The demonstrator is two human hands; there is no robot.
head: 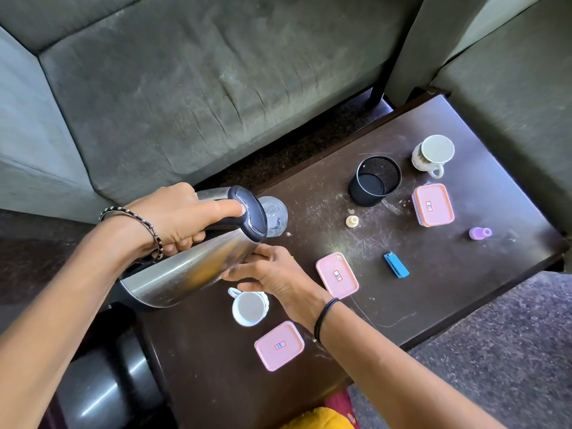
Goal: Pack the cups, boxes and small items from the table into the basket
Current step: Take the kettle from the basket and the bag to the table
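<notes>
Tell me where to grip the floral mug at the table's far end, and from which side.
The floral mug stands upright, its handle turned toward the person: hook that handle, coming from the near side. The black mesh holder stands close on its left in view.

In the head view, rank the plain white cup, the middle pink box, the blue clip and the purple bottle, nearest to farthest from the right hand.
From the right hand:
1. Plain white cup, partly under it.
2. Middle pink box, to its right.
3. Blue clip, farther right.
4. Purple bottle, near the table's right edge.
</notes>
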